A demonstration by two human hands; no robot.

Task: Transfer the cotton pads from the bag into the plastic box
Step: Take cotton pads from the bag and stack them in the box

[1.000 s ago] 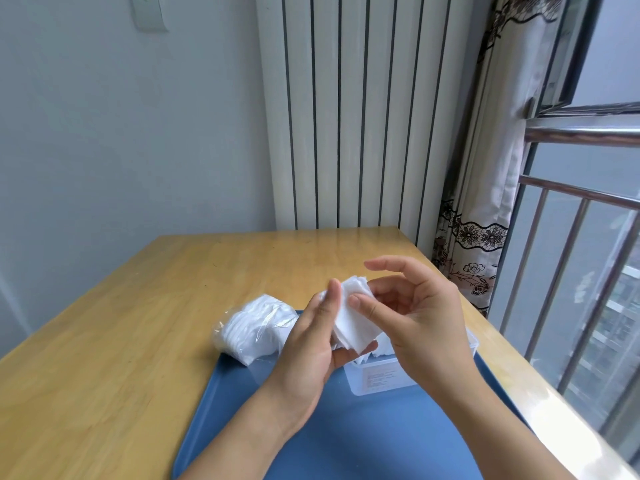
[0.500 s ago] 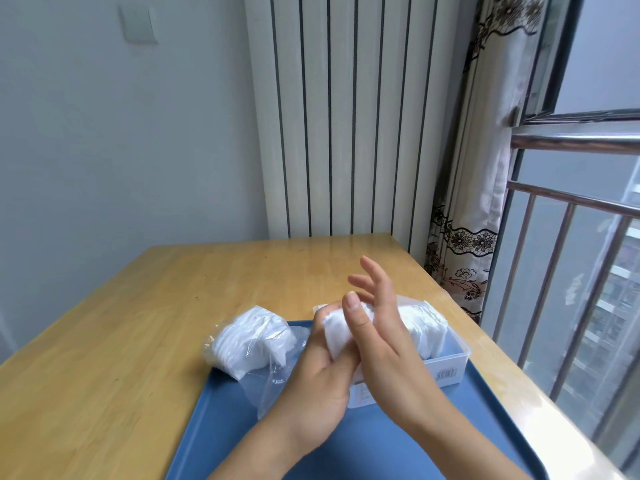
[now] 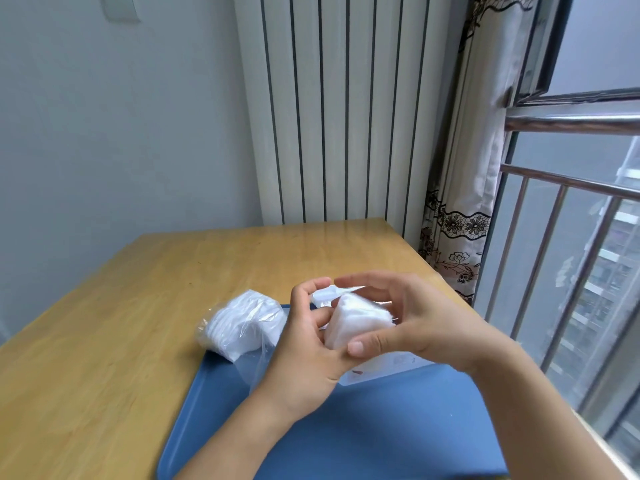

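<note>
Between both hands (image 3: 408, 327), tilted cotton pads (image 3: 360, 322)

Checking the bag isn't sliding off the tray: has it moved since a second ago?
No. The bag lies at the far left corner of the blue tray, overlapping its edge, as before.

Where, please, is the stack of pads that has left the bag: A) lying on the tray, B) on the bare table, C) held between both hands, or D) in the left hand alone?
C: the pads sit between the left hand and right hand, above the box.
</note>
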